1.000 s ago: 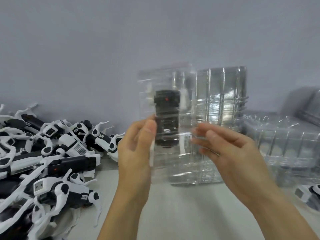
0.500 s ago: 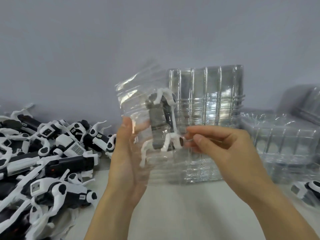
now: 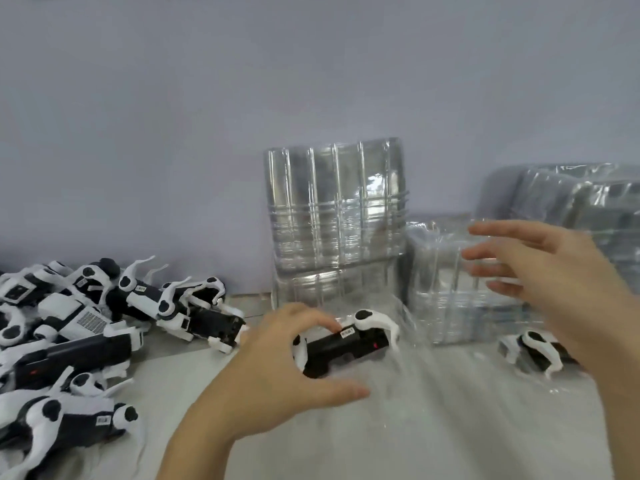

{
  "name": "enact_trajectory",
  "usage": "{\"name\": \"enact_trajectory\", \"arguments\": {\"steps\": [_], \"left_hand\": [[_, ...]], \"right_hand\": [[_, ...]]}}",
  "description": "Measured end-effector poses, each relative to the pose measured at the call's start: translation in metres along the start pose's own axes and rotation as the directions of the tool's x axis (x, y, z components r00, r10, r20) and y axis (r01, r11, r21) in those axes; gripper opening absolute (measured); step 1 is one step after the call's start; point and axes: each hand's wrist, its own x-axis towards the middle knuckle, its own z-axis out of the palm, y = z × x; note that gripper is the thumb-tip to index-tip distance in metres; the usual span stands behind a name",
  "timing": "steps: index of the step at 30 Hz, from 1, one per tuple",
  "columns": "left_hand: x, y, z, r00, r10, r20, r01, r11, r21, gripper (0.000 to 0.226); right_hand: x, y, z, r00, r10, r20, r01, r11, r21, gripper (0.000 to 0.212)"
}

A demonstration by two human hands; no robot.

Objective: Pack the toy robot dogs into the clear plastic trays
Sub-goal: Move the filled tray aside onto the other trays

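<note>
On the bench (image 3: 346, 445) the left hand (image 3: 277, 368) curves over a toy robot dog (image 3: 341, 346) that lies inside a clear plastic tray (image 3: 398, 368) (the tray is blurred, so its edges are hard to follow); the fingertips seem to touch the dog's top, but I cannot tell if they really grip it. The right hand (image 3: 554, 289) is in the air with fingers spread, holding nothing, in front of stacked empty trays (image 3: 334, 206). A pile of dogs (image 3: 69, 334) lies at the left, and another dog (image 3: 533, 351) under the right hand.

Packed tray (image 3: 367, 344) now on table (image 3: 415, 427).
</note>
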Motion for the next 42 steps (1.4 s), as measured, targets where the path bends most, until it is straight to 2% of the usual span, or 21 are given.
{"name": "enact_trajectory", "arguments": {"steps": [2,5,9,11,12,15,18,21,25,29,32,38,42], "left_hand": [[0.002,0.006,0.01,0.998,-0.034,0.057,0.032,0.999,0.042,0.07],[0.004,0.019,0.023,0.998,-0.044,0.033,0.042,0.997,0.058,0.07],[0.021,0.052,0.035,0.997,0.025,-0.069,-0.023,0.999,0.033,0.073],[0.038,0.076,0.042,0.995,0.084,-0.052,-0.08,0.995,0.066,0.074],[0.048,0.09,0.047,0.994,0.107,-0.035,-0.103,0.991,0.088,0.075],[0.074,0.13,0.07,0.99,0.143,0.008,-0.142,0.971,0.191,0.075],[0.095,0.163,0.091,0.988,0.143,0.057,-0.153,0.954,0.259,0.069],[0.111,0.182,0.109,0.98,0.168,0.109,-0.189,0.954,0.232,0.063],[0.125,0.195,0.127,0.97,0.166,0.177,-0.211,0.937,0.278,0.069],[0.136,0.197,0.14,0.958,0.123,0.26,-0.196,0.94,0.278,0.073],[0.14,0.201,0.151,0.957,0.118,0.265,-0.182,0.956,0.23,0.075],[0.143,0.207,0.168,0.957,0.119,0.266,-0.206,0.923,0.326,0.067],[0.146,0.206,0.171,0.956,0.134,0.261,-0.224,0.907,0.356,0.052]], "right_hand": [[0.0,0.002,0.0,0.999,0.011,0.042,-0.008,0.997,-0.075,0.023],[-0.001,0.001,-0.005,0.998,-0.006,0.066,0.016,0.988,-0.155,0.02],[-0.002,-0.008,-0.035,0.988,-0.123,-0.095,0.106,0.981,-0.161,0.025],[-0.004,-0.007,-0.054,0.978,-0.136,-0.156,0.107,0.977,-0.183,0.025],[-0.006,-0.005,-0.061,0.98,-0.139,-0.145,0.104,0.969,-0.222,0.019],[-0.011,0.003,-0.072,0.994,-0.089,-0.062,0.067,0.954,-0.293,0.021],[-0.007,0.015,-0.081,0.989,-0.037,-0.146,-0.004,0.962,-0.272,0.025],[-0.003,0.029,-0.094,0.945,0.025,-0.325,-0.095,0.975,-0.2,0.02],[-0.001,0.04,-0.099,0.856,0.091,-0.509,-0.175,0.977,-0.12,0.038],[0.002,0.048,-0.097,0.828,0.138,-0.543,-0.208,0.976,-0.069,0.046],[0.006,0.052,-0.095,0.793,0.146,-0.591,-0.215,0.976,-0.047,0.047],[0.008,0.055,-0.084,0.721,0.108,-0.685,-0.241,0.965,-0.102,0.053],[0.011,0.05,-0.076,0.7,0.048,-0.713,-0.229,0.96,-0.159,0.047]]}}
